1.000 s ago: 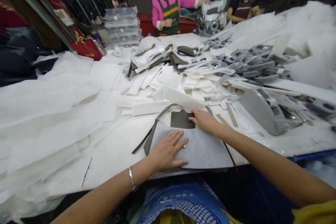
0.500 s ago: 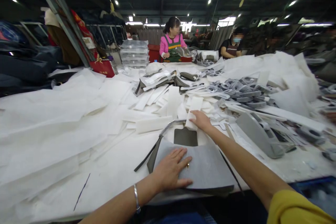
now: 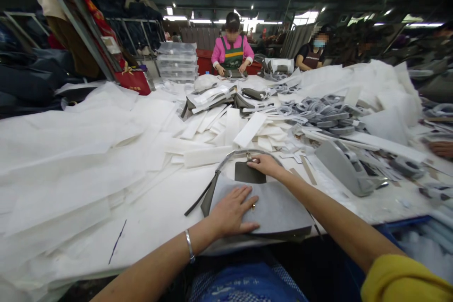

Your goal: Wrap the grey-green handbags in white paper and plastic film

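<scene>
While left hand (image 3: 231,212) lies flat, fingers spread, on pale grey covering (image 3: 283,212) of bag (image 3: 208,200), right hand (image 3: 266,164) bends fingers at top of dark flap (image 3: 247,174); cannot tell whether they grip. Bag lies at near edge of white table (image 3: 155,217). Covering smooth, papery; handle (image 3: 224,161) arched, grey-wrapped; gold-coloured fitting (image 3: 253,206) small, beside left forefinger. Beyond, flat white strips (image 3: 249,130) piled loosely.

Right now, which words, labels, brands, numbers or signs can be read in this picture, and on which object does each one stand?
None can be read with certainty.
Green apron in the background: pale lettering, too blurred.
Blue garment at the bottom edge: pale characters, too faint.
Red bag at upper left: a marking, too small.
</scene>
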### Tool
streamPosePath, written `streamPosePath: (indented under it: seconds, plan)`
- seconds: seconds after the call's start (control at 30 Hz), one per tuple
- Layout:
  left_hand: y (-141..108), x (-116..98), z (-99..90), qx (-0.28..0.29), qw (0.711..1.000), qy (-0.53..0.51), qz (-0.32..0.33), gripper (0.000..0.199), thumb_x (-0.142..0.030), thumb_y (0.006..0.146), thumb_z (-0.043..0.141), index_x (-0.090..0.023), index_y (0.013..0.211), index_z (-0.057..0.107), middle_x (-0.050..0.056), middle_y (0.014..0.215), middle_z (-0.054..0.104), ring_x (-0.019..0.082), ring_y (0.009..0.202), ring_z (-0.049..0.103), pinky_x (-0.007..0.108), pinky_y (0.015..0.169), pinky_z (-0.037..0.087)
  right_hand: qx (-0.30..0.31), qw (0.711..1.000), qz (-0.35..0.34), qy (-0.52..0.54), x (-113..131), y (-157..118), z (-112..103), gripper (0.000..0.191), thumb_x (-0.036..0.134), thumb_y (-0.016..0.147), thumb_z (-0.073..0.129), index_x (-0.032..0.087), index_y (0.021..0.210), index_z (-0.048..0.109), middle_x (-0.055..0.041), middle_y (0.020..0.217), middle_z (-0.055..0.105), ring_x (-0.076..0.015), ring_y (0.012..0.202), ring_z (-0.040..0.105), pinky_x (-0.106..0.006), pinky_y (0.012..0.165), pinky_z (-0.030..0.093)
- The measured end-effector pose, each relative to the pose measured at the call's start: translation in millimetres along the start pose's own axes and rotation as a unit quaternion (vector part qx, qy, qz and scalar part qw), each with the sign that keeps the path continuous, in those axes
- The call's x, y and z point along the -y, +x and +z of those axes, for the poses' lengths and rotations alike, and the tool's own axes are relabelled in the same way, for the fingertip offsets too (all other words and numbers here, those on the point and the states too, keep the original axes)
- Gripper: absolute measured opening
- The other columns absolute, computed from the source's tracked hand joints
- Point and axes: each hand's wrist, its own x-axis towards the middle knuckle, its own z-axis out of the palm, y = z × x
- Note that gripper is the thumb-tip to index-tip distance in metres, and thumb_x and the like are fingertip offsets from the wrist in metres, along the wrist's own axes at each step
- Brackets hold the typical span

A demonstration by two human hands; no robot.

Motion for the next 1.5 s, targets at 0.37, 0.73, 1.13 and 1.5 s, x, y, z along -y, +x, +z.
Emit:
streamPosePath:
  seconds: [0.37,0.73,1.13,1.5]
  plan:
    - [2.4,2.8,-11.7,-0.020,0.997,0.015,0.072,0.073,-0.062,0.091,0.056,-0.017,0.147,0.043,0.016,0.149,0.048,0.032,0.140,0.041,0.048,0.118,0.032,-0.002,0.968,-0.234,0.096,2.4,-114.9,-3.9,0.034,0.021,0.099,0.051,0.030,0.126,0.068,-0.0062,0.132,0.063,-0.0193,0.122,0.060,-0.035,0.107,0.048]
    - [-9.7,-3.0,-6.6,-0.111,0.991,0.023,0.075,0.065,-0.065,0.088,0.059,-0.012,0.125,0.056,0.014,0.113,0.069,0.029,0.110,0.064,0.047,0.105,0.048,-0.002,0.955,-0.297,-0.022,-10.8,-136.8,25.2,0.059,0.008,0.095,0.050,0.033,0.148,0.044,-0.0089,0.157,0.041,-0.0260,0.144,0.038,-0.050,0.115,0.037]
    - [-25.0,-9.2,2.9,-0.182,0.958,0.059,0.212,0.047,-0.020,0.097,0.058,-0.020,0.142,0.047,0.008,0.123,0.070,0.019,0.117,0.064,0.033,0.100,0.056,0.012,0.957,-0.278,-0.082,-5.4,-138.4,24.5,0.061,0.008,0.093,0.052,0.034,0.147,0.046,-0.0057,0.159,0.037,-0.0288,0.145,0.036,-0.051,0.113,0.039]
    - [-23.5,-9.5,0.7,-0.176,0.965,0.037,0.191,0.047,-0.020,0.095,0.062,-0.018,0.140,0.048,0.012,0.125,0.068,0.023,0.122,0.062,0.038,0.100,0.057,0.004,0.960,-0.264,-0.094,4.1,-138.9,19.6,0.055,0.012,0.093,0.055,0.031,0.144,0.051,-0.0091,0.158,0.040,-0.0304,0.144,0.039,-0.050,0.110,0.042]
